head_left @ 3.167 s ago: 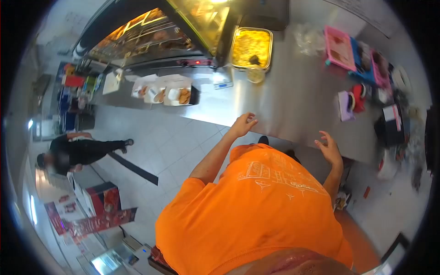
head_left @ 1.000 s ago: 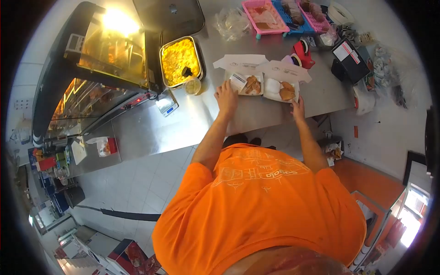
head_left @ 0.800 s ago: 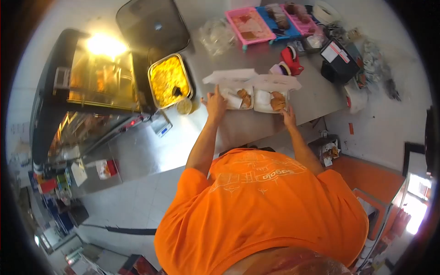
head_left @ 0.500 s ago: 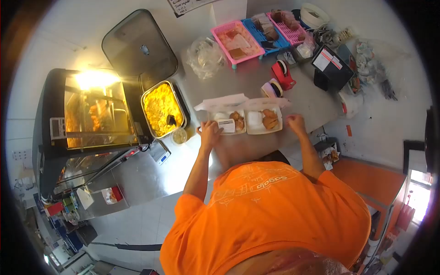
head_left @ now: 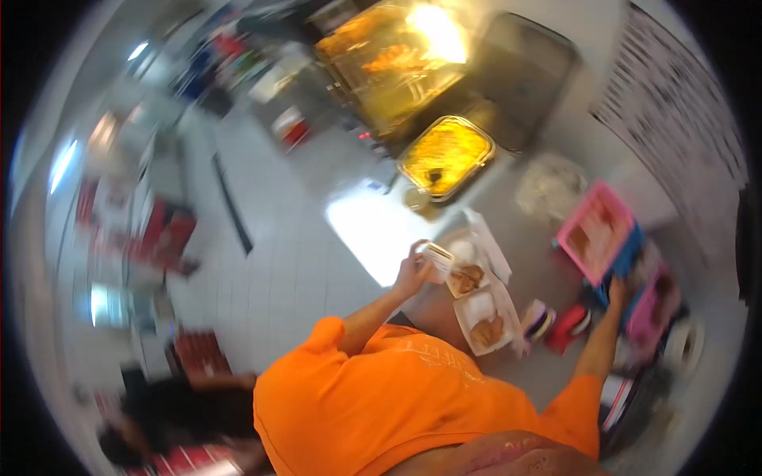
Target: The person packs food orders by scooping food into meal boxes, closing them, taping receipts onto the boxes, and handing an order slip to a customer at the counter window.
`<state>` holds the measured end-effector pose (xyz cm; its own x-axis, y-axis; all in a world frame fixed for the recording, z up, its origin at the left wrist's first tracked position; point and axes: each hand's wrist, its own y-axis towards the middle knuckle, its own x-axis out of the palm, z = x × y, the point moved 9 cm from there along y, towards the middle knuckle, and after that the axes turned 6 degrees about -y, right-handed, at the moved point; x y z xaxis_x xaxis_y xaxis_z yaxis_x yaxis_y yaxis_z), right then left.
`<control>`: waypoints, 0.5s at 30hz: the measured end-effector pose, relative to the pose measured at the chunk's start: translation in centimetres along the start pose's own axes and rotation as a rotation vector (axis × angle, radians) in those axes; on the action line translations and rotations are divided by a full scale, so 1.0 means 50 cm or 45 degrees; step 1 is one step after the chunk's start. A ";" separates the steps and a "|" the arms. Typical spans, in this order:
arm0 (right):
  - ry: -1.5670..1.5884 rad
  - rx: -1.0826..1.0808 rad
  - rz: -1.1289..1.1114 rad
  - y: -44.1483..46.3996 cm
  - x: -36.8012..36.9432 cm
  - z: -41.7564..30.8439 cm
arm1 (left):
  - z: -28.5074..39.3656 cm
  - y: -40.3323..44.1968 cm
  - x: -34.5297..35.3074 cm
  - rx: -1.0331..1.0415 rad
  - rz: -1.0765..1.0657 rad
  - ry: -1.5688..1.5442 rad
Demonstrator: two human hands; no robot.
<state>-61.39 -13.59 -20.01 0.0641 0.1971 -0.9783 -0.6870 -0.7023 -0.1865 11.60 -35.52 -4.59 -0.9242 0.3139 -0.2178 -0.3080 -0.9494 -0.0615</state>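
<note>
My left hand (head_left: 409, 274) is closed on a small white printed packet (head_left: 436, 260), held at the near-left edge of an open food box (head_left: 454, 290). Brown pieces of food and a white cup lie in this box. Beside it stands a second open box (head_left: 473, 347) with similar contents, and no hand touches it. My right hand (head_left: 617, 292) is stretched out to the blue basket (head_left: 621, 258), between two pink baskets. Its fingers are blurred and partly hidden, so what they touch cannot be made out.
A metal tray of yellow food (head_left: 451, 152) stands by the lit display case (head_left: 389, 67), with a small tub (head_left: 416, 199) beside it. Red (head_left: 567, 328) and purple (head_left: 536, 319) tape dispensers sit near the boxes. A person in dark clothes (head_left: 186, 408) is at lower left.
The view has turned. My left hand has lifted the white packet from the food box. My right hand has left the second box's side and moved out to the blue basket.
</note>
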 end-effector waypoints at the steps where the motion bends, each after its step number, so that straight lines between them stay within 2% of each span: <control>1: 0.263 0.273 -0.164 0.033 0.053 0.042 | 0.011 -0.033 -0.013 0.076 0.049 0.092; 2: 0.503 0.425 -0.257 0.038 0.080 0.044 | 0.020 -0.059 -0.022 0.162 0.079 0.176; 3: 0.365 0.546 -0.219 0.013 0.027 0.036 | 0.024 -0.081 -0.020 0.245 0.080 0.261; 5: 0.141 0.839 0.177 0.041 0.043 0.094 | -0.025 -0.116 -0.048 0.058 0.131 0.139; 6: 0.315 0.896 0.273 0.028 0.007 0.091 | -0.060 -0.130 -0.059 -0.031 0.138 0.078; 8: 0.673 1.034 0.451 -0.062 -0.040 0.107 | -0.098 -0.130 -0.070 -0.037 0.202 0.015; 11: 1.032 0.653 0.854 -0.160 -0.155 0.123 | -0.085 -0.097 -0.065 -0.035 0.127 0.018; 12: 0.713 0.486 1.111 -0.202 -0.222 0.121 | -0.069 -0.074 -0.054 0.009 0.086 0.070; 15: -0.057 0.573 0.853 -0.295 -0.263 0.171 | 0.041 -0.014 -0.034 0.230 -0.014 0.117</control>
<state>-58.27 0.01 -3.63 -0.4874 -0.1342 -0.8628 -0.7953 -0.3397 0.5021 12.91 -35.38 -2.20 -0.8986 0.3137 -0.3069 -0.3608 -0.9261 0.1098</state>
